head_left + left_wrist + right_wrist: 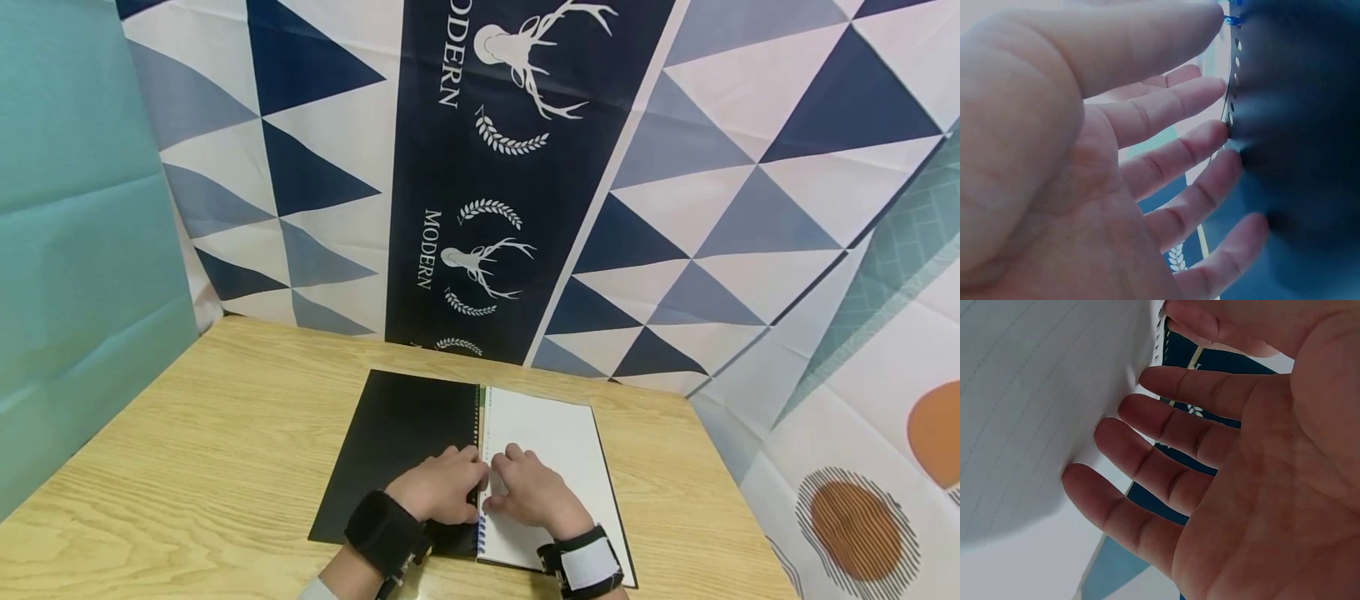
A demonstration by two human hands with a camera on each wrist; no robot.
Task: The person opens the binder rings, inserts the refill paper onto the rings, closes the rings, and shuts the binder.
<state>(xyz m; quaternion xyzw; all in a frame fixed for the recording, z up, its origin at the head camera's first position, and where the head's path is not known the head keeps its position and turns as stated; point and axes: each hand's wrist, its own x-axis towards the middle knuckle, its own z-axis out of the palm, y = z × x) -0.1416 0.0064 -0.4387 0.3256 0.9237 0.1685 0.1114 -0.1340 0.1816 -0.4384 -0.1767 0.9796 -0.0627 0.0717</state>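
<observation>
An opened ring-bound notebook lies on the table, its black cover (420, 417) on the left and a white page (551, 421) on the right. Blue binding rings (482, 533) show at the near end of the spine. My left hand (442, 490) touches the black side by the spine; in the left wrist view its fingertips rest on the dark sheet beside a row of holes, the thumb near a blue ring (1233, 20). With fingers slightly bent, my right hand (538, 493) presses its fingertips on the dotted-line page (1029, 419) near the spine.
The notebook sits on a light wood table (187, 450). Behind it hangs a cloth with blue and white triangles (322, 158) and a dark deer panel (480, 175). A teal cloth (82, 250) borders the left side, and a patterned white cloth (847, 450) the right.
</observation>
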